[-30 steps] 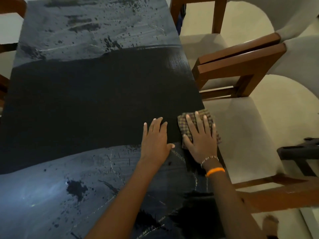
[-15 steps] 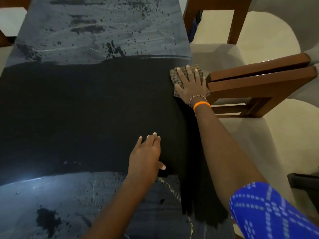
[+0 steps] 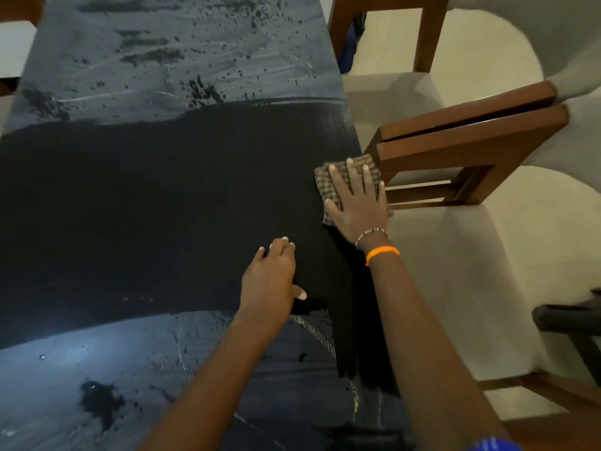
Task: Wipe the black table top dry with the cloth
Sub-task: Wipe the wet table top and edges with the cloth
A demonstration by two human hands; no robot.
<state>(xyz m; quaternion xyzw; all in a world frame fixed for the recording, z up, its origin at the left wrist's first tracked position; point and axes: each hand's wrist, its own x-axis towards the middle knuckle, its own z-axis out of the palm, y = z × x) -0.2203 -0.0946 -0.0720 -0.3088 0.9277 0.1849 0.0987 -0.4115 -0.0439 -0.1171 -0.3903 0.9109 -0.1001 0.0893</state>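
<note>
Sliding back down the right edge of the black desk (image 3: 156,196), the right hand (image 3: 356,203) presses its flat fingers on a folded brown checked cloth (image 3: 338,180) at centre right. Left hand (image 3: 270,281) rests flat, released. Wet patches likely remain at top and bottom.

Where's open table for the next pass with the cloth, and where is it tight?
Free: the wide table top left of the left hand, plus the far streaked band and the near shiny patch. Tight: the right edge, where the right hand presses the checked cloth beside the wooden chair frame.
</note>
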